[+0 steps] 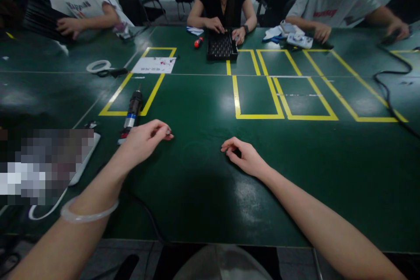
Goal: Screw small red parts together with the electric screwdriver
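Note:
My left hand (147, 140) is closed in a pinch over the green table (203, 183). A tiny pale spot shows at its fingertips, too small to name. Just behind that hand lies an electric screwdriver (134, 105), black with a blue band, its bit pointing away from me; the hand partly covers its near end. My right hand (244, 154) rests loosely curled on the tabletop, a gap showing between thumb and fingers, and nothing visible in it. A translucent bracelet (88, 212) circles my left wrist.
Yellow tape rectangles (259, 117) mark the table. Across it, a person works at a black tray (222, 46), beside a red screwdriver (198, 42). Two others sit either side. A paper sheet (154, 65), a white tape roll (98, 66) and a black cable (387, 92) lie around.

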Demonstrator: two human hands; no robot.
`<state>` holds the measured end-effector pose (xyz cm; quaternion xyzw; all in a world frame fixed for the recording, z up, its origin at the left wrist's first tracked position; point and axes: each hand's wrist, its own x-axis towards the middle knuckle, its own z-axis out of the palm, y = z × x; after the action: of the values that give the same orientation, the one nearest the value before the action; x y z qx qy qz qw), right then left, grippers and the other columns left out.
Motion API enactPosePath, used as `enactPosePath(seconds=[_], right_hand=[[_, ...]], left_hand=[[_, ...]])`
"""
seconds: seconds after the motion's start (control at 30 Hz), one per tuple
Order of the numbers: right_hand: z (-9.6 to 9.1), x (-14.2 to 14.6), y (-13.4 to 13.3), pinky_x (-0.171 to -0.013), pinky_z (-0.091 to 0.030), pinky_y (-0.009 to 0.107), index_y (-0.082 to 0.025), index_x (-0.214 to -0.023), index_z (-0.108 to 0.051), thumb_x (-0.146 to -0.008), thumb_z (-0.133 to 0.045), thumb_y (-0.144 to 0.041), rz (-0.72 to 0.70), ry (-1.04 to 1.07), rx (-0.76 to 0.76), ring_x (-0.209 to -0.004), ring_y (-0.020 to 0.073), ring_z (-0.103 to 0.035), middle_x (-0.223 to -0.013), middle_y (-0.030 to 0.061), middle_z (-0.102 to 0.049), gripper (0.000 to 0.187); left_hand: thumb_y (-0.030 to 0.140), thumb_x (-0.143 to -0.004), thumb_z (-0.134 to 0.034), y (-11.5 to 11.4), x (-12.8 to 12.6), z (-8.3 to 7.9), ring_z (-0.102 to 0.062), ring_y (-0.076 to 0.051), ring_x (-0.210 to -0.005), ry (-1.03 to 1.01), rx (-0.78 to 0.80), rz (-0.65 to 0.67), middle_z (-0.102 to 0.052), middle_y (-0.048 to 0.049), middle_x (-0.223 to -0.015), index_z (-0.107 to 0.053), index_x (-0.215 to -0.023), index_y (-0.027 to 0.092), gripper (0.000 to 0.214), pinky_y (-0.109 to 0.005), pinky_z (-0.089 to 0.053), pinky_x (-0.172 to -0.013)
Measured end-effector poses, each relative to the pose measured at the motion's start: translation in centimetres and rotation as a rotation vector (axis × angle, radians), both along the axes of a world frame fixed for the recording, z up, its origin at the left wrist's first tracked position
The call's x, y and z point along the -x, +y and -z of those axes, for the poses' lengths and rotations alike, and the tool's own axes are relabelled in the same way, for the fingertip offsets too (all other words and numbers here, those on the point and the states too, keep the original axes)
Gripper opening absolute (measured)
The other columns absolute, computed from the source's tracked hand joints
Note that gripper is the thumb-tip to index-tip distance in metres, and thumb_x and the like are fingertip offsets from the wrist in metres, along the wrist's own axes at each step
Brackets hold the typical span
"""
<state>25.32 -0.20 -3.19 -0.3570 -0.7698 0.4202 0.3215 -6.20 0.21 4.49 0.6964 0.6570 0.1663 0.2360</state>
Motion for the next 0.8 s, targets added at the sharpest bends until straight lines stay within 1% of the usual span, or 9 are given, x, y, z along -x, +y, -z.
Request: enactPosePath(seconds=[0.07,0.13,0.2,0.3,0.43,0.53,0.67,0.73,0.8], right_hand=[[0.1,0.0,0.0,-0.078,-0.05,0.028,-0.02,-0.105,-0.058,-0.084,-0.052,-0.007,0.008,0.022,0.015,-0.081,0.0137,-0.064,-0.096,0.0043,-0.071,0.026],[0.2,-0.1,0.0,-0.078,-0.051,0.028,-0.019,-0.105,-0.059,-0.085,-0.052,-0.007,0.018,0.049,0.036,-0.081,0.0136,-0.065,-0.095,0.0042,-0.071,0.025],[0.3,-0.1,0.1,-0.078,-0.051,0.028,-0.019,-0.106,-0.059,-0.086,-0.052,-0.009,0.027,0.078,0.063,-0.081,0.0135,-0.066,-0.094,0.004,-0.071,0.024],[0.6,-0.1,0.2,-0.078,-0.052,0.029,-0.019,-0.106,-0.06,-0.09,-0.052,-0.014,0.04,0.129,0.114,-0.081,0.0138,-0.066,-0.092,0.0047,-0.072,0.019],[0.7,-0.1,0.3,-0.078,-0.052,0.03,-0.019,-0.104,-0.06,-0.093,-0.053,-0.021,0.036,0.152,0.151,-0.08,0.0142,-0.066,-0.089,0.0044,-0.071,0.014],[0.5,0.0,0.3,-0.076,-0.052,0.029,-0.018,-0.1,-0.062,-0.093,-0.055,-0.026,0.047,0.152,0.174,-0.079,0.0145,-0.065,-0.088,0.0041,-0.071,0.013],[0.4,0.0,0.3,-0.071,-0.051,0.028,-0.018,-0.096,-0.064,-0.09,-0.061,-0.03,0.062,0.152,0.183,-0.076,0.0143,-0.064,-0.083,0.0024,-0.069,0.014],[0.5,0.0,0.3,-0.07,-0.051,0.027,-0.019,-0.095,-0.064,-0.089,-0.063,-0.03,0.066,0.153,0.174,-0.074,0.0139,-0.063,-0.081,0.0013,-0.068,0.013],[0.6,-0.1,0.4,-0.07,-0.051,0.027,-0.019,-0.095,-0.064,-0.088,-0.064,-0.029,0.065,0.158,0.165,-0.073,0.0135,-0.062,-0.08,0.0009,-0.067,0.013]], left_hand=[[0.047,-0.094,-0.044,0.3,-3.1,0.7,-0.067,-0.019,-0.077,-0.341,0.096,0.11,-0.068,-0.0065,-0.086,-0.061,-0.098,0.015,0.037,-0.033,-0.054,-0.074],[0.045,-0.093,-0.047,0.5,-5.9,1.6,-0.065,-0.016,-0.07,-0.515,0.164,0.187,-0.065,-0.0045,-0.079,-0.061,-0.1,0.014,0.035,-0.029,-0.054,-0.067],[0.043,-0.093,-0.049,0.6,-8.1,2.4,-0.061,-0.013,-0.066,-0.599,0.22,0.241,-0.062,-0.0031,-0.077,-0.063,-0.105,0.013,0.035,-0.027,-0.053,-0.063],[0.041,-0.094,-0.049,0.5,-10.0,3.4,-0.06,-0.013,-0.069,-0.623,0.265,0.295,-0.065,-0.0042,-0.083,-0.064,-0.114,0.013,0.037,-0.026,-0.052,-0.065],[0.039,-0.095,-0.049,-0.1,-10.6,4.5,-0.06,-0.013,-0.074,-0.544,0.151,0.332,-0.067,-0.0048,-0.09,-0.064,-0.121,0.016,0.038,-0.026,-0.05,-0.069],[0.039,-0.096,-0.049,-0.8,-10.7,5.2,-0.06,-0.014,-0.079,-0.385,-0.055,0.385,-0.065,-0.005,-0.093,-0.067,-0.12,0.02,0.035,-0.027,-0.049,-0.073],[0.037,-0.098,-0.046,-1.4,-10.8,5.8,-0.058,-0.017,-0.087,-0.091,-0.365,0.449,-0.063,-0.006,-0.092,-0.065,-0.123,0.021,0.036,-0.03,-0.047,-0.077],[0.035,-0.099,-0.046,-1.6,-11.0,6.0,-0.057,-0.017,-0.085,0.025,-0.466,0.468,-0.063,-0.0053,-0.09,-0.065,-0.123,0.022,0.034,-0.031,-0.045,-0.077],[0.034,-0.099,-0.047,-1.7,-11.1,6.1,-0.057,-0.017,-0.086,0.06,-0.491,0.48,-0.064,-0.0046,-0.091,-0.063,-0.124,0.023,0.032,-0.031,-0.044,-0.078]])
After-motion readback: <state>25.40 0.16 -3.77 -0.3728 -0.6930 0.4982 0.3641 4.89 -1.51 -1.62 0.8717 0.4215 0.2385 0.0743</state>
